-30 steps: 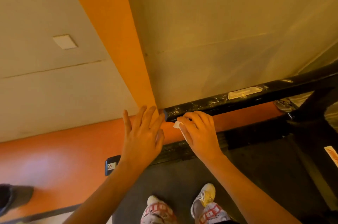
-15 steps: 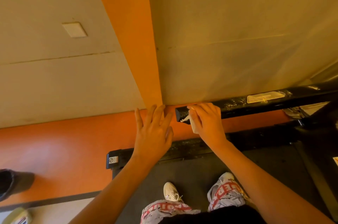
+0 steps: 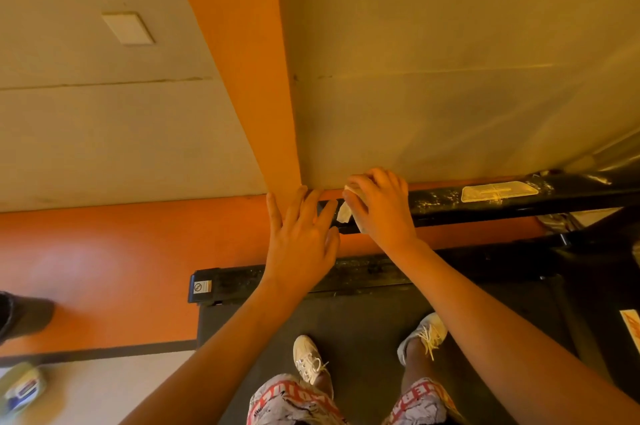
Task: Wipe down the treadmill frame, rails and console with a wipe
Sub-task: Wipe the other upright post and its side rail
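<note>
A black treadmill handrail (image 3: pixel 491 197) runs from the right edge to its free end near the picture's middle. My right hand (image 3: pixel 382 208) grips that end, with a white wipe (image 3: pixel 344 213) pressed between my palm and the rail; only a small corner of the wipe shows. My left hand (image 3: pixel 299 241) hovers just left of the rail's end with its fingers spread and straight, holding nothing. Its fingertips reach the rail's tip; I cannot tell whether they touch it. Below lie the black side frame (image 3: pixel 346 274) and the dark belt (image 3: pixel 363 331), where my feet stand.
A cream wall with an orange stripe (image 3: pixel 242 78) rises close behind the rail. The orange floor (image 3: pixel 104 251) spreads to the left. A wipes pack (image 3: pixel 20 386) lies at the bottom left. A dark object (image 3: pixel 20 317) sits at the left edge. The treadmill upright (image 3: pixel 602 272) stands at right.
The view has shifted, so both hands and the rail sit further right in the picture. My right hand stays wrapped on the rail's end with the wipe. My left hand stays spread beside it.
</note>
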### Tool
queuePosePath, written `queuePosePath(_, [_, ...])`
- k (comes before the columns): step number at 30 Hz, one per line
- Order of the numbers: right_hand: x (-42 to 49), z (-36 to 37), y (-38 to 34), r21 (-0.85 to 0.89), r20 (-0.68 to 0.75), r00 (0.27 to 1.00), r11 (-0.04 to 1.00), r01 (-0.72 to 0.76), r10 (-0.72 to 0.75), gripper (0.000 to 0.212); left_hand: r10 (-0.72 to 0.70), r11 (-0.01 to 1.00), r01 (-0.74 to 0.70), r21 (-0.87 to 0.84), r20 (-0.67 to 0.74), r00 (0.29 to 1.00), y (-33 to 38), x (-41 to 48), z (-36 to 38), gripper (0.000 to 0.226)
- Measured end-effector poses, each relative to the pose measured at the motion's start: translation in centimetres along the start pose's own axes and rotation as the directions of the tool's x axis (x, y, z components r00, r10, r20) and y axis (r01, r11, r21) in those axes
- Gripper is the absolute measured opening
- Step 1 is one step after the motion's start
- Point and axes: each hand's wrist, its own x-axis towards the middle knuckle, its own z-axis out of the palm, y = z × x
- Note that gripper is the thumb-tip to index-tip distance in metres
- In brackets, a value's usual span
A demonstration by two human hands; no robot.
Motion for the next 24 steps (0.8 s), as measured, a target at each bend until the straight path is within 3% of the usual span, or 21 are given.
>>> queuePosePath(11, [-2.3,-0.8,2.6,0.087,-0.048,0.996,0.993,0.076,-0.072,0.027,-0.043,0.998,0.043,-0.038,0.023,0.999,2.4,0.2,2.3,0.043])
queuePosePath(16, [-3.2,-2.6,3.5,0.093,0.054,0.994,0.991,0.093,-0.098,0.039,-0.064,0.997,0.066,-0.040,0.048,0.997,2.8,-0.1,2.7,0.047])
queuePosePath(20, [-2.8,-2.5,3.4,0.052,0.084,0.994,0.996,0.072,-0.076,0.024,-0.077,0.995,0.080,-0.051,0.054,0.996,2.6,-0.2,2.8,0.047])
queuePosePath(24, [-2.6,-2.2,2.6,0.061,0.100,0.993,0.996,0.060,-0.066,0.022,-0.096,0.988,0.098,-0.122,0.028,0.995,2.4,-0.1,2.9,0.040])
